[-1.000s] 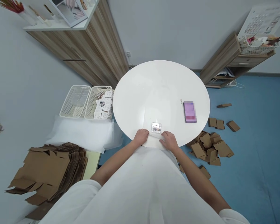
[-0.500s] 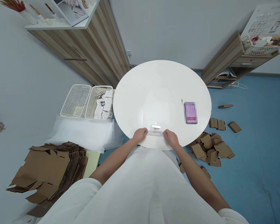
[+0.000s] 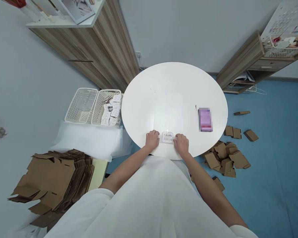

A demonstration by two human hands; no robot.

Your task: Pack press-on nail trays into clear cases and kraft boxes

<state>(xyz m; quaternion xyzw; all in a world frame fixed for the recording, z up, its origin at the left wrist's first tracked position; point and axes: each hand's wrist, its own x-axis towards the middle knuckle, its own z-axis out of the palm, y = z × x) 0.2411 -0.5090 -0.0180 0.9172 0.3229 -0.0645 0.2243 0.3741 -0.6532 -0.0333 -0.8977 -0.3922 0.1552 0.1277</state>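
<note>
Soft light, glare on tabletop (image 3: 173,89), stretched edges

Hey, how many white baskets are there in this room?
3. The first basket is left of the table, the second basket beside it holds papers, and the third basket sits on the right-hand cabinet. Others may be hidden.

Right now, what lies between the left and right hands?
In the head view, a small clear case and translucent film lie between the left hand and the right hand, on the white table.
</note>
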